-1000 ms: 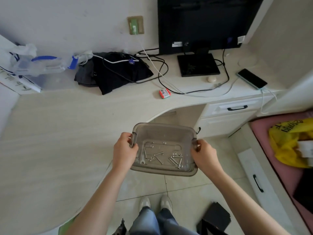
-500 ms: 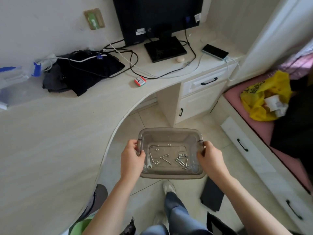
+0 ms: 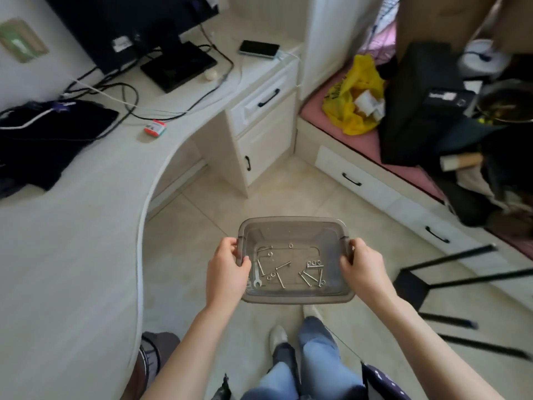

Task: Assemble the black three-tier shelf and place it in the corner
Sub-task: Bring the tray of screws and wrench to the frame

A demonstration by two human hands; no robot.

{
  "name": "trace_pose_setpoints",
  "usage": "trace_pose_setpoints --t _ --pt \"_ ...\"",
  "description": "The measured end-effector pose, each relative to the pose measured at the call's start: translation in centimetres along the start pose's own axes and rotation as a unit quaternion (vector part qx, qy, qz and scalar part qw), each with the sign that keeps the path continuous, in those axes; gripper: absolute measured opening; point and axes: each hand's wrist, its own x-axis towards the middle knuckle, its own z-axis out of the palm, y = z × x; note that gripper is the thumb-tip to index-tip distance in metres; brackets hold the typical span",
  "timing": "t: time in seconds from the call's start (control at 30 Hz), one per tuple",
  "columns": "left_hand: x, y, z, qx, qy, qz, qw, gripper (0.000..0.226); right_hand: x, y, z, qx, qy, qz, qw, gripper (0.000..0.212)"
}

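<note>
A smoky clear plastic tub (image 3: 291, 226) is held level over the tiled floor in front of me. My left hand (image 3: 226, 272) grips its left rim and my right hand (image 3: 362, 268) grips its right rim. Several silver bolts (image 3: 313, 274), nuts and a small flat wrench (image 3: 257, 280) lie loose on its bottom. Black metal shelf frame pieces (image 3: 450, 280) lie on the floor at the right, partly cut off by the frame edge.
A curved pale desk (image 3: 66, 241) runs along the left with a monitor (image 3: 135, 21), cables, dark cloth and a phone (image 3: 259, 49). Drawers (image 3: 265, 111) stand ahead. A pink-topped bench (image 3: 360, 140) with a yellow bag (image 3: 356, 93) and black items fills the right.
My view has swung to the right, away from the desk, with the tub carried along over the floor. The black frame pieces have come into view at the right.
</note>
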Motion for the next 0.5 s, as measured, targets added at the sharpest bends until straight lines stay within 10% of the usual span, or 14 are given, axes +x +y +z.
trace_pose_setpoints --t 0.5 --pt "-6.2 11.9 13.5 0.033 -0.136 0.160 0.977 0.029 -5.2 17.0 -9.8 0.071 0.088 0.142 0.983 0.017"
